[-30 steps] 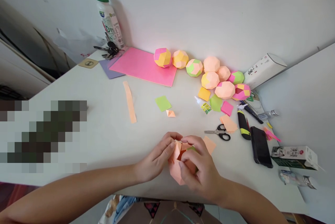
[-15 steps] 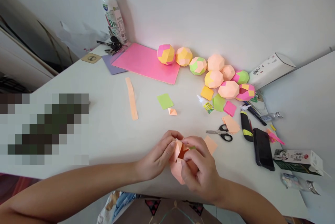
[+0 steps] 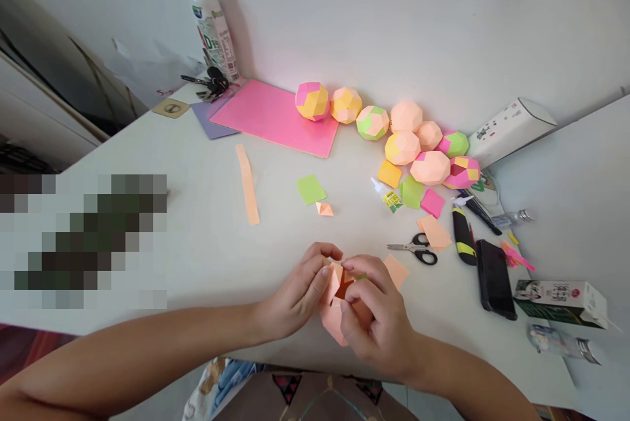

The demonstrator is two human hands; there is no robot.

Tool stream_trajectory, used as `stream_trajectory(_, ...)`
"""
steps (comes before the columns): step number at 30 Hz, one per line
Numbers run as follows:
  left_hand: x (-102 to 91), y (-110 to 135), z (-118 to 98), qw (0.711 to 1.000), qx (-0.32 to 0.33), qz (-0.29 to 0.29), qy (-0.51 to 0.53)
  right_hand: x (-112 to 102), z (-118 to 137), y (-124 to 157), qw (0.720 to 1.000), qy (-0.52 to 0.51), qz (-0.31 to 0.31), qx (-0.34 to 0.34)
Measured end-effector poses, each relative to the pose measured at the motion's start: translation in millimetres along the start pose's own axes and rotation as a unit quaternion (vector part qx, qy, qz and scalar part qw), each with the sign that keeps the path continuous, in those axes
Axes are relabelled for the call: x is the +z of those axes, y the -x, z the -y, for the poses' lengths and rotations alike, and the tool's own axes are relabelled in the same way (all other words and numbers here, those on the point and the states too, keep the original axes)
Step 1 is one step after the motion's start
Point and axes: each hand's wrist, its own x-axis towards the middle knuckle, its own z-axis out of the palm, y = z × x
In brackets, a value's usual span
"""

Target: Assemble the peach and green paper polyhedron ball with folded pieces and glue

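Observation:
Between my two hands is a peach folded-paper ball (image 3: 333, 322) with an opening at its top that shows a darker orange inside. My left hand (image 3: 302, 286) pinches a flap on the left rim of that opening. On the other side my right hand (image 3: 377, 309) grips the ball's wall, thumb and fingers at the rim, and a bit of green paper shows beside its fingers. The ball's right side is hidden by my right hand. Just ahead lie a small folded peach piece (image 3: 324, 209) and a green paper square (image 3: 310, 189).
Scissors (image 3: 413, 248), a glue tube (image 3: 388, 197) and paper squares lie to the right, with a cutter (image 3: 463, 235) and a phone (image 3: 496, 277) beyond. Several finished paper balls (image 3: 430, 168) line the wall near a pink sheet (image 3: 275, 119). A peach strip (image 3: 247, 185) lies left of centre.
Almost nothing differs. Both hands keep the same hold on the paper ball, and the view has shifted very slightly.

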Motion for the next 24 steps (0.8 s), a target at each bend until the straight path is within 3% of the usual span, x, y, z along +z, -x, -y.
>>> stream_trajectory(13, 3.7, 4.6, 3.7, 0.993, 0.075, -0.035, -0.084, 2.1, 0.7, -0.6, 1.0, -0.002, -0.006, 0.004)
stream_trajectory(24, 1.6, 0.1, 5.7, 0.995, 0.085, 0.044, -0.025, -2.3, -8.3, 4.7, 1.0, -0.013, -0.006, 0.02)
